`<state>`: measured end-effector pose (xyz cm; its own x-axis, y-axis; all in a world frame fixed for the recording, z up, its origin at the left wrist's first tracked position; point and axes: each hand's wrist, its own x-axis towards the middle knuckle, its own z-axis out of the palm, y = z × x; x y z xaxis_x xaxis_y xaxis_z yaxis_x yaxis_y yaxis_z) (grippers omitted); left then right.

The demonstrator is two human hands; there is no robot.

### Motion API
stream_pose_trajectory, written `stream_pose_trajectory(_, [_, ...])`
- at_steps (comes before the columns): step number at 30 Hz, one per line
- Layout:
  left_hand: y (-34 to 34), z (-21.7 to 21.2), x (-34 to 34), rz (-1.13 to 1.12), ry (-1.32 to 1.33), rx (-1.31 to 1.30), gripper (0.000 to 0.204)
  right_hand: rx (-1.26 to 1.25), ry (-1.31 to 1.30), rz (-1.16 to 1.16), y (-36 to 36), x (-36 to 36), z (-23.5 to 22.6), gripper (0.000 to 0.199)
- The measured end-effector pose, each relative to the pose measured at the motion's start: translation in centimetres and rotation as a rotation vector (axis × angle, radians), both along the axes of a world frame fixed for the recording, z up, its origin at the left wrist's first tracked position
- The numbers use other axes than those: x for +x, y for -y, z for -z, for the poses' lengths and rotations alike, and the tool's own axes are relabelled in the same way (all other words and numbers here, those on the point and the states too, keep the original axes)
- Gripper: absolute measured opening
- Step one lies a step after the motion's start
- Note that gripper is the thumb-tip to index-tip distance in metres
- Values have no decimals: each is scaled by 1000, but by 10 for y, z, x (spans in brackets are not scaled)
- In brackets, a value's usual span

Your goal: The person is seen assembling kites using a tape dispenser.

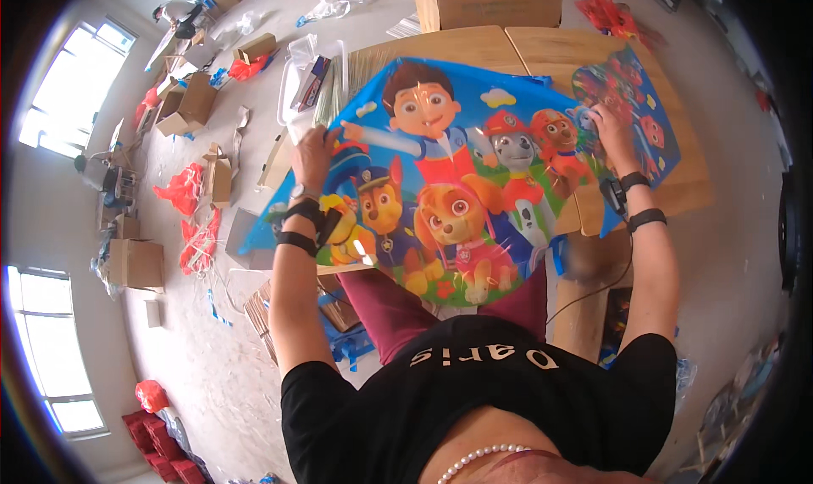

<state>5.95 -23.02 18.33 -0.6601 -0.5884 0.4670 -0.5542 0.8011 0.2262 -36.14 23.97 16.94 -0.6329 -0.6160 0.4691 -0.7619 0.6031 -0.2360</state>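
The kite hides most of the wooden table

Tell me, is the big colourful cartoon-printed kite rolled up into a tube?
No. The big colourful cartoon-printed kite lies spread flat across the wooden table, with the left hand and right hand pressing its two sides.

head-worn fisheye, looking steeply down, close overhead

kite lay spread on the table, its near edge overhanging toward the person | left hand on kite's left edge | right hand on kite's right part | tray left-behind kite | cardboard box behind kite, at table's far end
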Motion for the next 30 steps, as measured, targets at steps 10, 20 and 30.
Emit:
stream_pose_trajectory(10, [9, 115, -14, 68, 53, 278, 21, 99, -152, -176, 43, -47, -9, 19])
stream_pose_trajectory(20, [-8, 152, 5, 11, 15, 230, 42, 529, -369, -57, 124, -2, -77, 16])
stream_pose_trajectory(30, [-167, 175, 44, 247, 245, 188, 66, 678, -446, -118, 178, 105, -97, 14])
